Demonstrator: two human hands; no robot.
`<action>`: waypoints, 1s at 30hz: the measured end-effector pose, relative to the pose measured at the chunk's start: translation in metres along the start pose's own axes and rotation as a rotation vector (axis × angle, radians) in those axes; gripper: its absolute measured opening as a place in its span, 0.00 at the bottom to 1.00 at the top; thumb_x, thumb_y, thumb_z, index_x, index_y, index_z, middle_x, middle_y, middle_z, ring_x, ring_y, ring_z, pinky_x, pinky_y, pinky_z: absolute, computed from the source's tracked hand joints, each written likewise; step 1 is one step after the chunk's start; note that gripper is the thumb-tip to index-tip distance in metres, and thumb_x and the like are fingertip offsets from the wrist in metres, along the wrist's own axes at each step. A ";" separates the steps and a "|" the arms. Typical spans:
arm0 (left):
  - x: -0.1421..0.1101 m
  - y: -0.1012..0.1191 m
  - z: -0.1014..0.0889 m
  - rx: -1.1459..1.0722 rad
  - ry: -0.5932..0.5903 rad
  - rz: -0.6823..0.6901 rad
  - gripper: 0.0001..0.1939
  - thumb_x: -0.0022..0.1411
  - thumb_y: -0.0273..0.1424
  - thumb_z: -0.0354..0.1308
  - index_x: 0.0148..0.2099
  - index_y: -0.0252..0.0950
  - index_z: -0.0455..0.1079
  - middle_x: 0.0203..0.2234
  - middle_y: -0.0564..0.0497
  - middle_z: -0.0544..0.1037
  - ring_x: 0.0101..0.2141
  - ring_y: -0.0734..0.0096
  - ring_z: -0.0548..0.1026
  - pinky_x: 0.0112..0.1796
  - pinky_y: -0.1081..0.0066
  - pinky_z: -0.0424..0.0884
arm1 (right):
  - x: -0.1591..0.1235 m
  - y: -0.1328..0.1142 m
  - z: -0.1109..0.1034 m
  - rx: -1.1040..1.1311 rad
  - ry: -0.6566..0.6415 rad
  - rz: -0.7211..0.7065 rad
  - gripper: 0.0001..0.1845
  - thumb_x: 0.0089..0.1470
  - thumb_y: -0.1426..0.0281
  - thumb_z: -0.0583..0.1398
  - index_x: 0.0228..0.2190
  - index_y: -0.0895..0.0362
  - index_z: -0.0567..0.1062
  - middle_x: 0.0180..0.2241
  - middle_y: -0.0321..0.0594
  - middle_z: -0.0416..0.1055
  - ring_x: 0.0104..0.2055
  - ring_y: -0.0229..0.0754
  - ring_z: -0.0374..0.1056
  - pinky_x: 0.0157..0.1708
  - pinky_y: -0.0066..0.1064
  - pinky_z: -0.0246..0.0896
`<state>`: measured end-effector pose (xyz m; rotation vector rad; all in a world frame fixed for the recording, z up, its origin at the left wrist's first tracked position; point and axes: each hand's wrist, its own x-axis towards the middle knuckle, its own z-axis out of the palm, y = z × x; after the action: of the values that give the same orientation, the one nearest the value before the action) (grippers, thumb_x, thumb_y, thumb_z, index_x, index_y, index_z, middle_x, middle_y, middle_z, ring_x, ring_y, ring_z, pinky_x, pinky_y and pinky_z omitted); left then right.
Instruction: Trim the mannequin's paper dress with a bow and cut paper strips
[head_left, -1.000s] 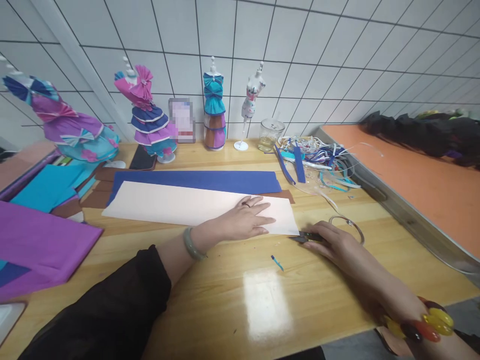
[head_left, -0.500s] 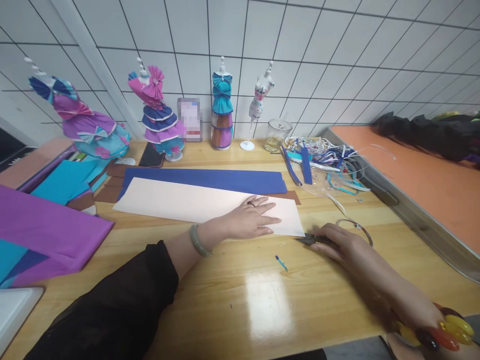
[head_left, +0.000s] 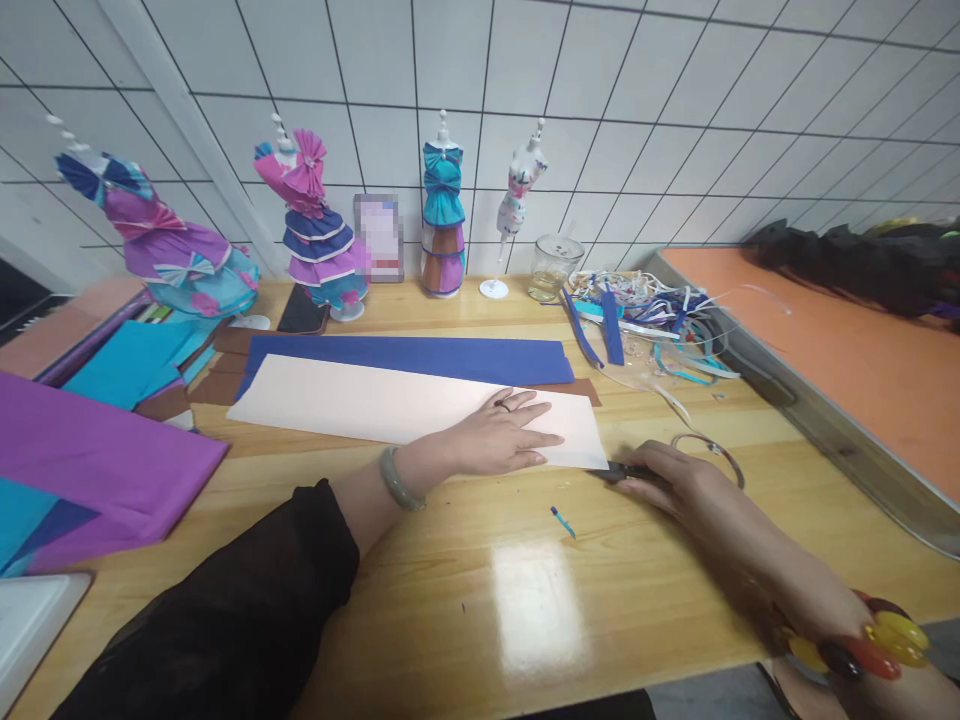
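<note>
Spread flat, my left hand (head_left: 506, 435) presses on the right half of a long pale pink sheet (head_left: 352, 395), its fingers apart. My right hand (head_left: 671, 480) is closed around dark-handled scissors (head_left: 628, 471). Their blades point left at the sheet's lower right corner; I cannot tell whether the paper lies between them. Behind the pale sheet, and partly under it, lies a dark blue strip (head_left: 420, 358), with brown pieces (head_left: 214, 385) below that. A small blue scrap (head_left: 562, 520) rests on the table in front of my hands.
Dressed miniature mannequins (head_left: 444, 220) and a bare one (head_left: 517, 190) line the tiled wall. A glass cup (head_left: 556, 268) stands beside a heap of ribbon scraps (head_left: 652, 310). Purple sheets (head_left: 97, 460) cover the left side. An orange-topped tray (head_left: 817, 360) borders the right.
Almost nothing differs. My right hand and the scissors have shifted very slightly, while my left hand stays flat in the same spot on the pale sheet.
</note>
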<state>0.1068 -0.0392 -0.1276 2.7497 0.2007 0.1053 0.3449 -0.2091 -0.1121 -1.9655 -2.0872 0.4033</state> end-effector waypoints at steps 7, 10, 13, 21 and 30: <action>0.000 -0.001 0.001 0.013 0.004 0.000 0.22 0.64 0.45 0.40 0.58 0.52 0.59 0.63 0.53 0.49 0.63 0.61 0.43 0.59 0.57 0.39 | -0.005 -0.004 0.000 -0.024 0.004 0.022 0.16 0.55 0.55 0.53 0.38 0.52 0.71 0.37 0.42 0.73 0.37 0.46 0.71 0.34 0.35 0.65; 0.000 0.000 0.001 0.023 0.002 0.001 0.22 0.64 0.45 0.40 0.58 0.52 0.59 0.63 0.52 0.49 0.63 0.61 0.43 0.59 0.57 0.39 | -0.006 -0.003 0.001 -0.030 0.017 0.027 0.16 0.55 0.55 0.53 0.38 0.52 0.71 0.36 0.41 0.73 0.36 0.46 0.71 0.34 0.35 0.65; 0.000 0.000 0.001 0.026 0.016 0.015 0.22 0.64 0.45 0.40 0.58 0.51 0.59 0.63 0.51 0.50 0.63 0.60 0.43 0.58 0.57 0.40 | -0.008 -0.001 0.003 -0.024 0.018 0.021 0.16 0.55 0.56 0.54 0.39 0.51 0.71 0.37 0.41 0.73 0.38 0.46 0.71 0.36 0.35 0.65; 0.000 -0.002 0.002 0.024 0.031 0.030 0.21 0.64 0.44 0.41 0.58 0.51 0.60 0.63 0.52 0.50 0.63 0.60 0.45 0.58 0.58 0.41 | -0.007 -0.006 0.001 -0.040 0.039 0.002 0.16 0.55 0.56 0.54 0.40 0.52 0.72 0.39 0.42 0.73 0.38 0.46 0.71 0.36 0.34 0.65; 0.001 -0.002 0.002 0.046 -0.013 0.010 0.23 0.64 0.46 0.39 0.59 0.53 0.57 0.63 0.54 0.48 0.63 0.60 0.43 0.59 0.56 0.39 | 0.001 -0.010 0.007 -0.076 0.042 -0.056 0.15 0.56 0.57 0.54 0.40 0.53 0.71 0.37 0.42 0.72 0.36 0.45 0.71 0.34 0.34 0.65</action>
<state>0.1075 -0.0382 -0.1297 2.7964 0.1882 0.0862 0.3331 -0.2085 -0.1149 -1.9346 -2.1554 0.2725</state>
